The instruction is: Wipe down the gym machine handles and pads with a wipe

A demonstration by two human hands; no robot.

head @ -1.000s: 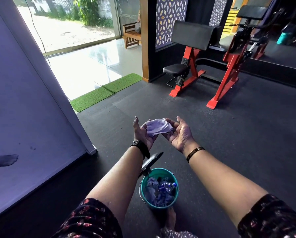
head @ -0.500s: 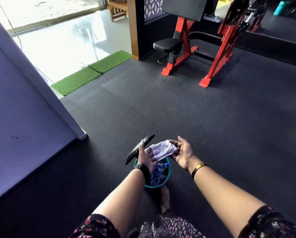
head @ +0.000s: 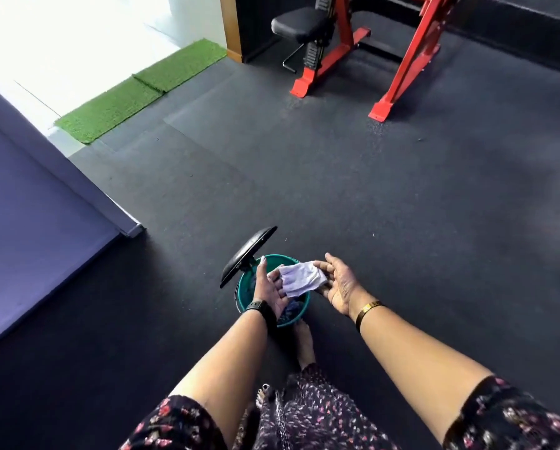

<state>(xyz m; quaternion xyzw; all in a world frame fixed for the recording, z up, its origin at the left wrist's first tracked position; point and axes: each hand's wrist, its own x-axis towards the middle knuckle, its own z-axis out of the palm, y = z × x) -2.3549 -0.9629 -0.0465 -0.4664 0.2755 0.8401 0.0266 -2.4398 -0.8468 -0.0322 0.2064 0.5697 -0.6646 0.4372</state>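
Note:
A crumpled white wipe [head: 299, 279] is stretched between my two hands, right above an open teal pedal bin [head: 240, 295]. My left hand [head: 268, 287] pinches its left end, and my right hand [head: 340, 284], palm turned up, holds its right end between thumb and fingers. The bin's black lid [head: 247, 254] stands tipped up to the left, and used wipes lie inside. The red gym machine [head: 411, 56] with its black seat pad [head: 299, 26] stands far ahead, out of reach.
My bare foot [head: 304, 342] is at the bin's base. A purple wall panel [head: 44, 222] runs along the left. Green mats [head: 142, 89] lie at the bright doorway. Dark rubber flooring [head: 369, 190] stretches between me and the machine.
My view has tilted down and both hands have lowered with the wipe, from chest height to just over the open bin. The grip on the wipe is unchanged.

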